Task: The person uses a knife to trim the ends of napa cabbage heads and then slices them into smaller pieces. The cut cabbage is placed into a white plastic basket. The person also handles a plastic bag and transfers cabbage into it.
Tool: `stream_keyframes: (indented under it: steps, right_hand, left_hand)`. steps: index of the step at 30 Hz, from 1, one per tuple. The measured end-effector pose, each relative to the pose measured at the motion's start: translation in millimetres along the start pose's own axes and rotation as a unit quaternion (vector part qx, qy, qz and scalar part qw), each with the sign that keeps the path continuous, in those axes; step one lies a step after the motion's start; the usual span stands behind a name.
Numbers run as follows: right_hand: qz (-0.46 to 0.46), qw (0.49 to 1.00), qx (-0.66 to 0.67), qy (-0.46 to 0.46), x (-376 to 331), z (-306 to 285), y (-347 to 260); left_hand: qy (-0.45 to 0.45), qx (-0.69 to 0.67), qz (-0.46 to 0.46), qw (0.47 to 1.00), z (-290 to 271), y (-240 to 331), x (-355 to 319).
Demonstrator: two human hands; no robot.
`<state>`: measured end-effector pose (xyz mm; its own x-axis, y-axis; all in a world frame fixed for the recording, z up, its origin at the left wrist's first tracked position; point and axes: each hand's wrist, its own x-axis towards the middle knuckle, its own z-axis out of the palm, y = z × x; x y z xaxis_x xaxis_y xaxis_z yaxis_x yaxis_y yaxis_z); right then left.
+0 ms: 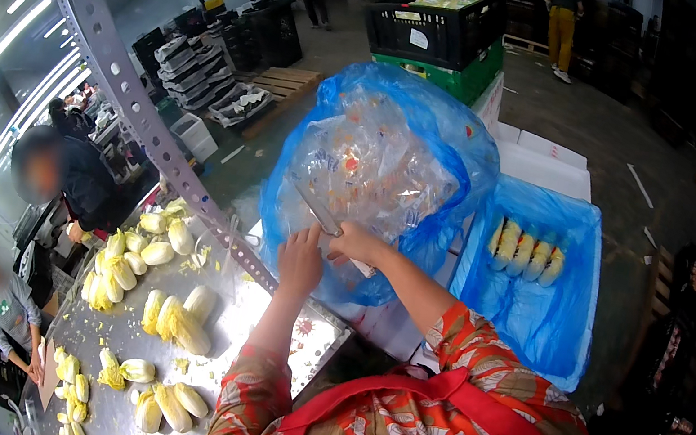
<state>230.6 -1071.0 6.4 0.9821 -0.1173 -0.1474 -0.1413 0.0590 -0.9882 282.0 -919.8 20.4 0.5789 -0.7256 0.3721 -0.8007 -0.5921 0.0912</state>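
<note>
My right hand point(356, 244) is closed around a knife point(318, 211). Its pale blade slants up and to the left, and the handle's end shows below my palm. Close beside it, my left hand point(301, 257) has its fingers bent together at the near edge of a large blue plastic bag point(292, 154). What those fingers hold, if anything, is hidden. Inside the blue bag lies a heap of clear printed plastic bags point(375, 163). To the left, small yellow-white napa cabbages point(189, 329) lie in groups on a metal table point(246, 315).
On the right stands a blue-lined box point(514, 321) with a row of wrapped cabbages point(526, 253). Stacked crates point(437, 31) rise behind the blue bag. A perforated metal post point(146, 81) slants across the left. Two people point(90, 181) work beyond the table.
</note>
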Motion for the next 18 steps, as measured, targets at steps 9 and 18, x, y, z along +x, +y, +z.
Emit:
stream_keyframes:
  steps: [9,18]
  right_hand:
    - [-0.054,0.988,0.066,0.13,-152.0,-3.1,14.2]
    - [0.029,0.812,0.157,0.562,-358.2,-100.6,128.9]
  left_hand:
    - [-0.064,0.042,0.124,0.989,104.6,-90.4,10.7]
    - [-0.142,-0.13,0.016,0.981,-39.0,-13.6,-11.6]
